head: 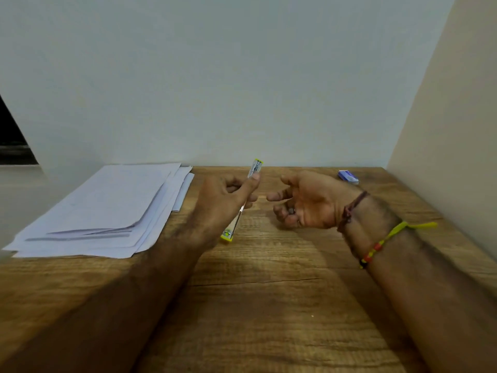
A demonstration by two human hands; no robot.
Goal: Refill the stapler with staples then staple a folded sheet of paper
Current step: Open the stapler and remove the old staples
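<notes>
Head view: the left hand [226, 200] grips the opened stapler [242, 201], fingers [251, 185] curled round its middle, above the table [269, 305]. The right hand [304, 200] hovers beside it, loosely curled, holding nothing. Paper sheets [107, 211] lie left; the staple box [348, 176] far right.

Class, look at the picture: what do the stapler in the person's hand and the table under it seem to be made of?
Stapler: shiny silver metal, likely steel, with yellow-green ends, probably plastic; it glints. Table: brown wood or wood-look laminate, matte; grain lines and a crack-like streak show.
</notes>
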